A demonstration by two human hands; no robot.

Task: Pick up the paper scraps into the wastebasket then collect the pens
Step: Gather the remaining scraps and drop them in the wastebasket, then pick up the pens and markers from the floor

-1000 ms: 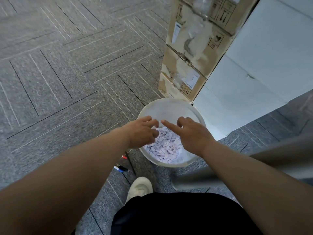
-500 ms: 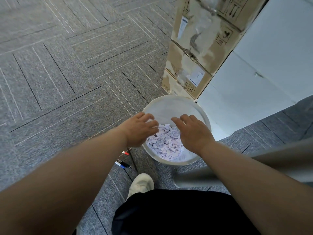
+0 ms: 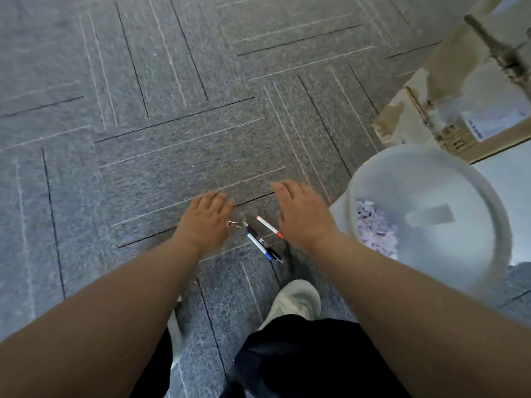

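Note:
Several pens lie on the grey carpet between my hands: a white pen with red ends (image 3: 269, 226), a white pen with a blue end (image 3: 258, 246) and a black pen (image 3: 265, 246) crossing it. My left hand (image 3: 204, 219) hovers just left of them, fingers relaxed, holding nothing. My right hand (image 3: 301, 214) hovers just right of them, fingers straight and empty. The white wastebasket (image 3: 488, 254) stands at the right with pale paper scraps (image 3: 373, 228) heaped inside.
Taped cardboard boxes (image 3: 425, 116) and a white panel (image 3: 508, 179) stand behind the wastebasket at the right. My white shoe (image 3: 296, 300) and dark trouser leg (image 3: 301, 357) are below the pens. Grey patterned carpet (image 3: 143, 124) spreads to the left and ahead.
Both hands have left the wastebasket and moved left and down over the pens on the carpet. The view has swung left, so the wastebasket now sits at the right.

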